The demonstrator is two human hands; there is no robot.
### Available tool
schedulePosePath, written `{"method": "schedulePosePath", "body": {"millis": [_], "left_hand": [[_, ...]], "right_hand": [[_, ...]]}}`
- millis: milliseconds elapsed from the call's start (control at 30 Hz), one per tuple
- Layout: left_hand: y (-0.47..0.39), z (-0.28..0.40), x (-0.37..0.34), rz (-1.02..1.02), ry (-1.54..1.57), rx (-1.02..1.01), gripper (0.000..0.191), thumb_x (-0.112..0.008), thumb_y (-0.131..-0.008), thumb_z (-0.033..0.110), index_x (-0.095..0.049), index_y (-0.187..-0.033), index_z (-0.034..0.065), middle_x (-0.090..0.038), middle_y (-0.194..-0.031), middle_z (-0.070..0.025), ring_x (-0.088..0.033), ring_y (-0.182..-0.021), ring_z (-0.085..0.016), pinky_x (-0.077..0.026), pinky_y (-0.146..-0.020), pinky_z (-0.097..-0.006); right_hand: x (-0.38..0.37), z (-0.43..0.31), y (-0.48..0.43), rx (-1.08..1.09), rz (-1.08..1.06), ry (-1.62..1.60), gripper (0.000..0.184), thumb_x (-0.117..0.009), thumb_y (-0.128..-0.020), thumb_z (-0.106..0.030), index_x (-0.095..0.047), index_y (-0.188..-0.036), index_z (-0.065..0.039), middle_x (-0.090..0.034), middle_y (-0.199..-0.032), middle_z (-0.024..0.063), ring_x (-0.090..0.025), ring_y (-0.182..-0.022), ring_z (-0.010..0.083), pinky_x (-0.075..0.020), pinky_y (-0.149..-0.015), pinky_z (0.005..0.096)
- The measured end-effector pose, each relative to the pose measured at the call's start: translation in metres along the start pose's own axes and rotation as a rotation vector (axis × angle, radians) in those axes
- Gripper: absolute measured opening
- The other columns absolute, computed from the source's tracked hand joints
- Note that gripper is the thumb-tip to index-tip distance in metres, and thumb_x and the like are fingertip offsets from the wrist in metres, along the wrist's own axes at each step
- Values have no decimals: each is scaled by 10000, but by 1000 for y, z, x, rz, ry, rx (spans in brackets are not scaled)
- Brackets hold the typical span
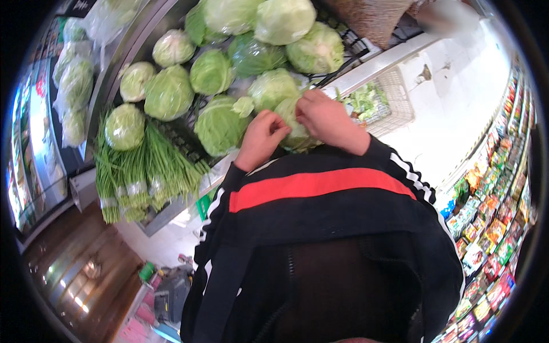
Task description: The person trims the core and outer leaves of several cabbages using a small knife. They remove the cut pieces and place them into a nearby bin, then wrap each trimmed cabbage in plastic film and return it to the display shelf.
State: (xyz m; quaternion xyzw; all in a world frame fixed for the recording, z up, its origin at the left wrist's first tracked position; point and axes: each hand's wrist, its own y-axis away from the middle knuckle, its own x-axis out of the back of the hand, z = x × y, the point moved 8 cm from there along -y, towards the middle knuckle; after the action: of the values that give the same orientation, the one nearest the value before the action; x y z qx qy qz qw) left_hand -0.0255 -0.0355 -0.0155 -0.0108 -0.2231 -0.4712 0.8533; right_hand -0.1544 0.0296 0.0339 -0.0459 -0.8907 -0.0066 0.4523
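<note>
Both of my hands are over a pale green cabbage (288, 128) at the front edge of a vegetable display. My left hand (264, 136) is at its left side, fingers curled and thumb near the fingertips. On its right upper side rests my right hand (328, 120), fingers bent against the leaves. Whether either hand pinches a leaf or wrap is too small to tell. A small loose leaf (243, 106) lies just beyond my left hand, on or against a neighbouring cabbage (221, 126). Another cabbage (272, 89) sits directly behind the one between my hands.
More cabbages (169, 92), several in clear film, cover the display. Bundled green chives (148, 171) lie at the left under a wrapped cabbage (125, 127). A plastic basket (396, 100) with leaf scraps stands on the floor at right. Shelves of packaged goods (489, 214) line the far right.
</note>
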Motion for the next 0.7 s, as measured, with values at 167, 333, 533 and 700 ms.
{"method": "schedulePosePath", "body": {"millis": [167,333,533,700], "left_hand": [[-3,19,4,113,-64,-139,220,-746,-780,110,-669,-969,30,-581,-1040,-122,-582,-1003,-288,-464,-878,-365],[-8,29,2,41,-81,-143,231,-745,-782,107,-697,-995,32,-604,-1041,-122,-597,-997,-287,-471,-875,-355],[-18,22,-2,60,-86,24,100,-705,-808,83,-690,-878,14,-615,-898,-135,-618,-895,-295,-486,-782,-358],[-21,27,-2,91,-197,38,101,-670,-837,121,-649,-829,23,-593,-865,-140,-585,-875,-341,-464,-789,-419]], "right_hand": [[4,5,3,41,27,-47,117,-681,-800,-154,-611,-843,-70,-569,-874,102,-587,-870,315,-504,-729,418],[10,10,6,16,53,-79,136,-691,-817,-173,-659,-900,-70,-559,-851,109,-588,-874,320,-505,-752,403],[45,123,26,-150,214,-331,166,-635,-874,-199,-662,-914,-40,-632,-901,148,-627,-884,340,-502,-778,418],[130,351,44,-482,471,210,312,-636,-845,-110,-609,-1148,-40,-657,-1099,157,-624,-1024,345,-487,-891,428]]}}
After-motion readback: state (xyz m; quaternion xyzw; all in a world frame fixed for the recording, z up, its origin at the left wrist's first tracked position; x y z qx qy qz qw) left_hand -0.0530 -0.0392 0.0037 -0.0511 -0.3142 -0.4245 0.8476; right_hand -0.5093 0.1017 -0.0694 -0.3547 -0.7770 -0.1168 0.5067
